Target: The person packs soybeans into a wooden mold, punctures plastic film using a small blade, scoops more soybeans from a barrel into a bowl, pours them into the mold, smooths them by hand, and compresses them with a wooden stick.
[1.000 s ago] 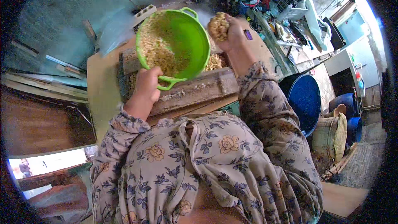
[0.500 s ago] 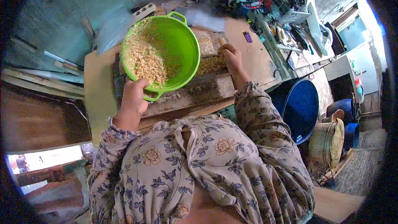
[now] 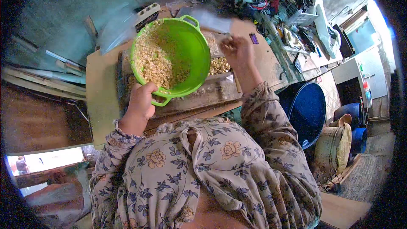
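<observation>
My left hand (image 3: 141, 103) is closed on the near handle of a bright green plastic basin (image 3: 196, 53), which tilts to the left. Pale yellow, bean-like bits (image 3: 157, 67) lie heaped on its left side. Beneath the basin is a worn wooden trough (image 3: 214, 88), partly covered by it. More of the same bits (image 3: 218, 65) show in the trough at the right. My right hand (image 3: 238, 51) hovers near the trough's right end, blurred, fingers curled. Whatever it may hold is hidden.
The trough rests on a plywood board (image 3: 104, 101). A small purple packet (image 3: 253, 38) lies at the right. A cluttered bench (image 3: 296, 44) stands beyond, with a large blue barrel (image 3: 308, 114) and a woven basket (image 3: 333, 146) on the right. Planks (image 3: 42, 87) are stacked left.
The basin and my left hand have shifted slightly right. My right hand has turned and lifted; the wooden stick-like handle seen in it before no longer shows. More bits are visible in the trough.
</observation>
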Demonstrator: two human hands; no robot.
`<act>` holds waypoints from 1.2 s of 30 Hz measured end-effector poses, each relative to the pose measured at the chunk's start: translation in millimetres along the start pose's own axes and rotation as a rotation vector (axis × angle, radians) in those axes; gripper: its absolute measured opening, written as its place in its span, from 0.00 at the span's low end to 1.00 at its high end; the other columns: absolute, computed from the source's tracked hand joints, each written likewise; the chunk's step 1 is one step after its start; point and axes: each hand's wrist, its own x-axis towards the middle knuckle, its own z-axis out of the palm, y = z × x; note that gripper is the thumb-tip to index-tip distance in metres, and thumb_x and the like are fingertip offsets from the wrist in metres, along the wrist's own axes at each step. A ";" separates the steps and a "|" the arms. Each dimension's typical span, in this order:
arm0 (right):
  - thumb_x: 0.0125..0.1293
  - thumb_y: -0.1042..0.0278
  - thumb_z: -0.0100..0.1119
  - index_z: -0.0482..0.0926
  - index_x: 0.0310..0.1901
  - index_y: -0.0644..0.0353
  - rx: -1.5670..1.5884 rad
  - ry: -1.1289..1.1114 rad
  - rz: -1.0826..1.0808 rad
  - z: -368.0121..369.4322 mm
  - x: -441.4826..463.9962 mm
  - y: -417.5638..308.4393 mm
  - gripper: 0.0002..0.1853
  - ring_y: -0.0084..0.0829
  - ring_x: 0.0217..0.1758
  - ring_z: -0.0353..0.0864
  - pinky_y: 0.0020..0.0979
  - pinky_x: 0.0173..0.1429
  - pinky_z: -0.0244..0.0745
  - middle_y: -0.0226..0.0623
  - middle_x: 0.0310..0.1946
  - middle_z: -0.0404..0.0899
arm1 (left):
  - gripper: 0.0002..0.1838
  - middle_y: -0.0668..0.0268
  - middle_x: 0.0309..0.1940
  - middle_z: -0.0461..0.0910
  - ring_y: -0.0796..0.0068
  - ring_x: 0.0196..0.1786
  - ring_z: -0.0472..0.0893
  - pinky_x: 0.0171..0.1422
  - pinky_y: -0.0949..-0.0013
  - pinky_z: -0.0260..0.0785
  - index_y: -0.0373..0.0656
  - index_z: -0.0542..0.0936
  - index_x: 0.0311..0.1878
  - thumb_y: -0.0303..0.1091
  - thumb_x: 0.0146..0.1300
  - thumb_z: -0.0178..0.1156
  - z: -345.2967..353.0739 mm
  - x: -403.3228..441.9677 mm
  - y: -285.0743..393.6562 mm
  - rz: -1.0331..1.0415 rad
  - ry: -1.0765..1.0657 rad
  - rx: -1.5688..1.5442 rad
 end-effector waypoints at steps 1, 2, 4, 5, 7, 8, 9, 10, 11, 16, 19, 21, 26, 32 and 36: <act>0.50 0.73 0.46 0.69 0.25 0.60 -0.058 -0.209 0.134 18.6 -3.3 -1.6 0.02 0.35 0.28 0.74 0.33 0.29 0.70 0.40 0.23 0.71 | 0.14 0.60 0.32 0.72 0.63 0.32 0.75 0.33 0.57 0.71 0.33 0.71 0.38 0.21 0.44 0.49 2.8 -1.1 -0.8 -0.004 -0.006 0.005; 0.51 0.70 0.48 0.71 0.28 0.60 -0.170 -0.260 -0.010 51.9 -19.0 13.9 0.05 0.37 0.29 0.75 0.35 0.31 0.71 0.42 0.25 0.73 | 0.14 0.60 0.31 0.71 0.63 0.33 0.75 0.34 0.56 0.71 0.33 0.71 0.38 0.21 0.44 0.48 5.9 -3.0 -1.4 -0.034 -0.006 -0.043; 0.52 0.67 0.51 0.74 0.34 0.60 -1.021 -0.565 -0.266 89.9 -40.0 55.0 0.09 0.37 0.33 0.76 0.33 0.39 0.70 0.43 0.31 0.75 | 0.13 0.60 0.30 0.71 0.63 0.34 0.75 0.35 0.56 0.70 0.33 0.71 0.37 0.21 0.44 0.48 2.8 -2.4 -5.8 -0.065 -0.012 -0.081; 0.53 0.67 0.52 0.75 0.36 0.61 -1.772 -0.795 -0.364 94.2 -42.4 62.3 0.10 0.36 0.37 0.76 0.30 0.45 0.70 0.42 0.36 0.75 | 0.13 0.61 0.30 0.70 0.63 0.34 0.74 0.35 0.56 0.70 0.33 0.70 0.37 0.20 0.44 0.48 -5.0 4.6 -13.0 -0.070 -0.029 -0.083; 0.53 0.66 0.54 0.75 0.39 0.59 -1.828 -0.806 -0.480 73.5 -36.3 65.0 0.12 0.36 0.38 0.76 0.31 0.46 0.69 0.42 0.38 0.75 | 0.12 0.62 0.29 0.69 0.63 0.33 0.74 0.36 0.58 0.69 0.34 0.70 0.35 0.20 0.43 0.48 1.7 -3.4 -8.1 -0.050 -0.054 -0.051; 0.52 0.65 0.56 0.75 0.42 0.58 -1.887 -0.829 -0.584 62.3 -32.5 64.3 0.14 0.36 0.39 0.76 0.31 0.48 0.68 0.42 0.41 0.75 | 0.12 0.62 0.29 0.69 0.63 0.33 0.74 0.36 0.58 0.69 0.34 0.70 0.35 0.20 0.43 0.48 1.0 -4.5 -5.6 -0.050 -0.058 -0.049; 0.53 0.64 0.56 0.76 0.40 0.59 -1.795 -0.544 -0.563 68.1 -42.9 41.5 0.13 0.38 0.39 0.75 0.34 0.47 0.69 0.43 0.40 0.75 | 0.12 0.62 0.29 0.69 0.63 0.33 0.74 0.36 0.58 0.70 0.34 0.70 0.35 0.20 0.43 0.48 -2.2 -5.5 -5.8 -0.055 -0.032 -0.025; 0.52 0.61 0.55 0.75 0.41 0.56 -1.696 -0.382 -0.616 46.1 -25.6 26.9 0.15 0.42 0.39 0.75 0.37 0.46 0.70 0.45 0.38 0.75 | 0.12 0.63 0.29 0.70 0.64 0.33 0.74 0.36 0.59 0.70 0.35 0.70 0.35 0.20 0.43 0.48 -7.0 -6.9 -7.6 -0.065 -0.003 -0.003; 0.51 0.58 0.55 0.75 0.42 0.54 -1.590 -0.223 -0.668 20.4 -6.5 13.9 0.17 0.46 0.38 0.75 0.40 0.44 0.71 0.47 0.35 0.76 | 0.14 0.62 0.30 0.70 0.64 0.33 0.74 0.37 0.58 0.70 0.35 0.70 0.38 0.21 0.43 0.48 -13.0 -3.3 -11.3 -0.057 0.019 0.038; 0.52 0.60 0.53 0.73 0.40 0.56 -2.330 0.025 -0.353 -37.2 -41.7 -19.1 0.15 0.49 0.41 0.74 0.43 0.44 0.70 0.47 0.38 0.73 | 0.17 0.60 0.34 0.72 0.63 0.34 0.75 0.36 0.58 0.70 0.34 0.70 0.41 0.21 0.43 0.49 -15.7 -5.8 -5.5 -0.046 0.053 -0.036; 0.50 0.65 0.56 0.74 0.41 0.56 -2.241 0.172 -0.315 -49.0 -52.9 -10.1 0.15 0.48 0.37 0.74 0.39 0.42 0.70 0.47 0.36 0.73 | 0.17 0.60 0.34 0.72 0.63 0.34 0.75 0.35 0.58 0.70 0.34 0.70 0.41 0.21 0.43 0.48 -20.8 -6.8 -3.2 -0.029 0.047 -0.056; 0.49 0.66 0.56 0.73 0.41 0.56 -2.222 0.213 -0.349 -57.7 -52.5 -9.0 0.15 0.48 0.37 0.74 0.40 0.42 0.70 0.47 0.35 0.73 | 0.17 0.60 0.34 0.72 0.63 0.34 0.75 0.35 0.58 0.71 0.34 0.69 0.42 0.21 0.43 0.48 -27.2 -1.7 -5.0 0.004 0.036 -0.044; 0.53 0.63 0.50 0.74 0.37 0.57 -2.118 0.189 -0.487 -79.9 -50.2 -14.8 0.11 0.51 0.37 0.73 0.44 0.40 0.70 0.50 0.33 0.72 | 0.17 0.60 0.34 0.72 0.62 0.34 0.75 0.36 0.57 0.71 0.34 0.69 0.42 0.21 0.43 0.49 -34.4 2.5 -0.2 -0.041 0.100 -0.029; 0.51 0.68 0.51 0.76 0.34 0.57 -2.122 0.216 -0.484 -65.5 -45.3 -15.2 0.09 0.50 0.38 0.73 0.43 0.41 0.70 0.49 0.33 0.73 | 0.17 0.61 0.32 0.71 0.62 0.33 0.75 0.37 0.55 0.70 0.37 0.69 0.40 0.22 0.42 0.50 -55.3 9.0 23.3 -0.018 0.166 -0.205; 0.50 0.70 0.53 0.76 0.39 0.60 -2.095 -0.021 -0.529 -57.4 -34.0 -16.6 0.13 0.45 0.41 0.74 0.36 0.45 0.70 0.46 0.38 0.74 | 0.09 0.61 0.28 0.68 0.62 0.31 0.72 0.36 0.55 0.70 0.40 0.67 0.31 0.23 0.43 0.49 -87.6 16.3 47.1 0.065 0.255 -0.167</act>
